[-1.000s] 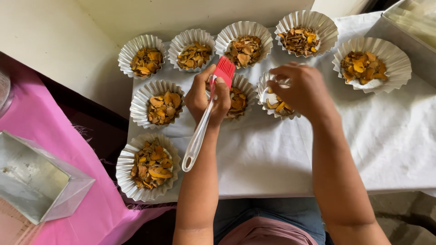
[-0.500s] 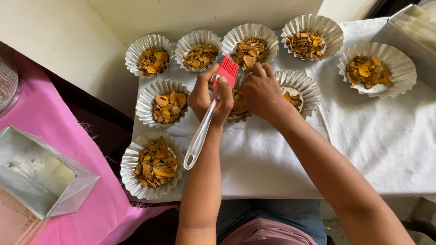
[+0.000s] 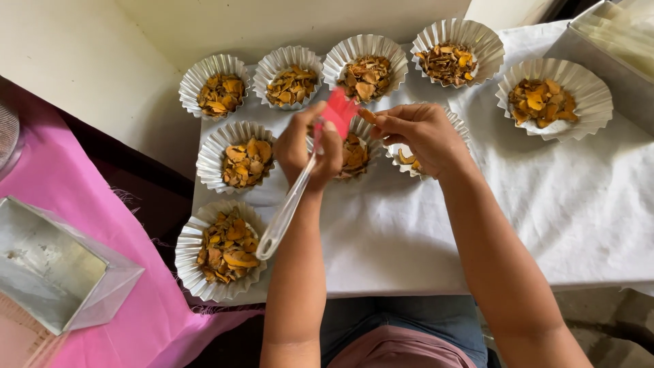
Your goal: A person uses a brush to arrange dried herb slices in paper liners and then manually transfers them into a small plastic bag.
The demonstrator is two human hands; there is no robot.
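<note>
My left hand (image 3: 308,148) grips a brush (image 3: 293,199) with a clear handle and a red silicone head, held above a fluted foil cup (image 3: 354,151) of dried orange-brown chips. My right hand (image 3: 417,135) pinches one small orange chip next to the red brush head, over another foil cup (image 3: 406,158) that it mostly hides. Both hands hover at the middle of a white cloth (image 3: 545,218).
Several more filled foil cups lie on the cloth, among them one at the front left (image 3: 221,251) and one at the far right (image 3: 553,99). A metal tin (image 3: 54,266) lies on a pink cloth (image 3: 146,320) at left. Another metal tray (image 3: 606,48) stands at top right.
My right hand has moved left from the right-hand cup to the brush head with a chip in its fingers. The brush head has tilted and blurred.
</note>
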